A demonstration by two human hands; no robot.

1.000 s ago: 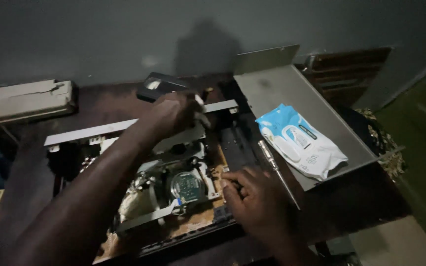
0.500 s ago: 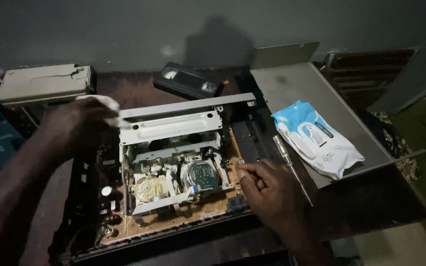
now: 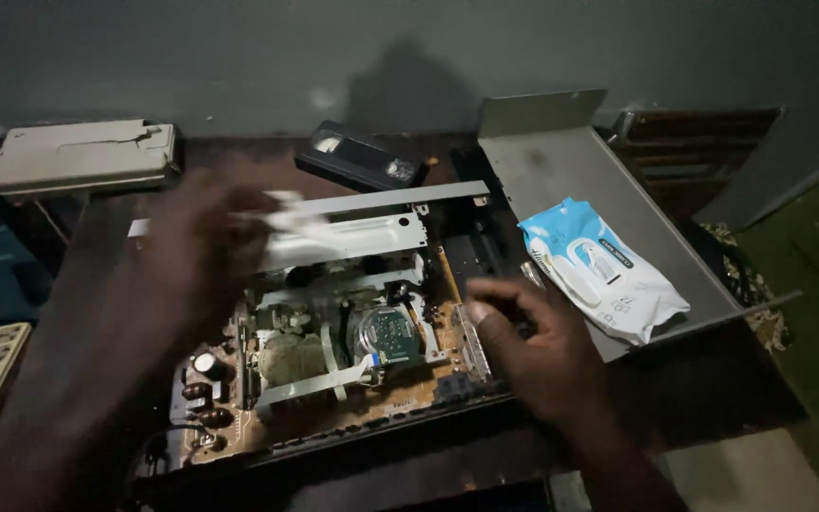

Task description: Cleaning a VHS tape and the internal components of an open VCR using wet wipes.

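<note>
An opened video cassette recorder (image 3: 334,322) lies on a dark wooden table, its metal tape mechanism and brown circuit board exposed. My left hand (image 3: 206,242), blurred by motion, is over the recorder's left side and holds a white wipe (image 3: 291,220). Over the recorder's right edge is my right hand (image 3: 542,346), fingers curled, near the spot where a screwdriver lay; whether it grips anything is hidden.
The recorder's grey metal cover (image 3: 571,180) lies at the right with a blue and white wipes pack (image 3: 599,270) on it. A black video cassette (image 3: 357,156) sits behind the recorder. A beige device (image 3: 82,156) stands at the back left.
My left hand has swung from the far left back over the recorder with the white wipe. My right hand has shifted slightly right along the recorder's edge, covering the screwdriver's place.
</note>
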